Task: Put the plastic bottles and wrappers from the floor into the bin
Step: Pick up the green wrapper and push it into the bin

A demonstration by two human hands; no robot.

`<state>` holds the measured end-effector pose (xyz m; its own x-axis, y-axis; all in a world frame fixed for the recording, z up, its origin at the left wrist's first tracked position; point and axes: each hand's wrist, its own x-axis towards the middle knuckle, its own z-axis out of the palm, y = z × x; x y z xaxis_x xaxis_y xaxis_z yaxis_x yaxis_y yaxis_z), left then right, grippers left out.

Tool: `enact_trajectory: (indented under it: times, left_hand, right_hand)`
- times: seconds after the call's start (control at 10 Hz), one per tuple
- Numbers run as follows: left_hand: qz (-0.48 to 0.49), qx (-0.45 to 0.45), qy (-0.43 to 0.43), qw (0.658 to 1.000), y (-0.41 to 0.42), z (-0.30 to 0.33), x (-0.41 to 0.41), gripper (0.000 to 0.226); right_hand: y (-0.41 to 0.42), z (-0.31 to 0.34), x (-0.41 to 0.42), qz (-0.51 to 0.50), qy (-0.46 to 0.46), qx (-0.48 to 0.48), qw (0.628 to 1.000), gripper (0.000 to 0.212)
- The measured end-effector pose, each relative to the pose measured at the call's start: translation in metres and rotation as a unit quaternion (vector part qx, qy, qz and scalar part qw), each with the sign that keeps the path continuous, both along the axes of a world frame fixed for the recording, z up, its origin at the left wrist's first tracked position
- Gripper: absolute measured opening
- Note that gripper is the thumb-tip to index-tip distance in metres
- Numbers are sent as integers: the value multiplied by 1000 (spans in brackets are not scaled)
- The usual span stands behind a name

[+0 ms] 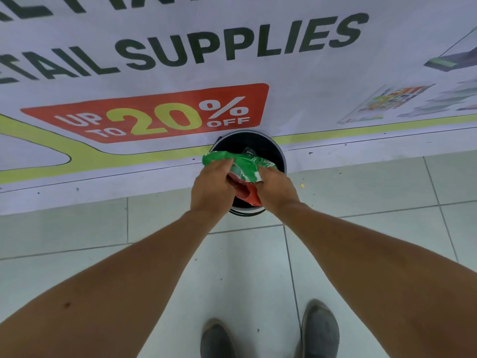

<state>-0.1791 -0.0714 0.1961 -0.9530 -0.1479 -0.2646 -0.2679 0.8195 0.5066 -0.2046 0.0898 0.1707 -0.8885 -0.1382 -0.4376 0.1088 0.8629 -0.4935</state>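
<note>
A round black bin [277, 151] stands on the floor against a printed banner. Both my hands are held over its opening. My left hand [210, 188] and my right hand [277, 188] grip a crumpled bundle of wrappers: a green wrapper [242, 162] on top and a red wrapper [251, 196] hanging below between the hands. Inside the bin, a clear plastic bottle [249, 151] shows just behind the green wrapper. The bin's lower part is hidden by my hands.
A large sales banner [154, 115] covers the wall behind the bin. Pale floor tiles [245, 267] stretch toward me. My two grey shoes [320, 329] stand at the bottom edge. A small yellow crumb [302, 186] lies right of the bin.
</note>
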Motion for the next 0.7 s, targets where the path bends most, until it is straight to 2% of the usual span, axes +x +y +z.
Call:
enact_trajectory:
  times: [0.1, 0.2, 0.3, 0.4, 0.5, 0.6, 0.7]
  left_hand:
    - [-154, -87, -104, 979, -5, -22, -4, 85]
    - [-206, -143, -144, 957, -2, -36, -10, 91]
    - [-245, -172, -205, 932, 5, -49, -16, 87]
    - [-252, -173, -230, 924, 5, -50, -18, 86]
    - [-238, -175, -231, 927, 2, -43, -18, 86]
    - [-199, -157, -193, 948, -6, -12, -3, 86]
    - [-156, -170, -129, 964, -17, 26, 8, 76]
  right_hand:
    - [7, -18, -3, 28, -48, 34, 998, 44]
    - [9, -24, 4, 34, -33, 22, 999, 76]
    - [10, -31, 20, 86, 77, 1, 993, 84]
    - [9, -34, 24, 186, 45, 83, 978, 81]
    - [8, -35, 23, 210, -32, 134, 968, 86]
    - [7, -6, 26, 176, -47, 108, 977, 92]
    - [11, 36, 24, 147, 28, 93, 984, 91]
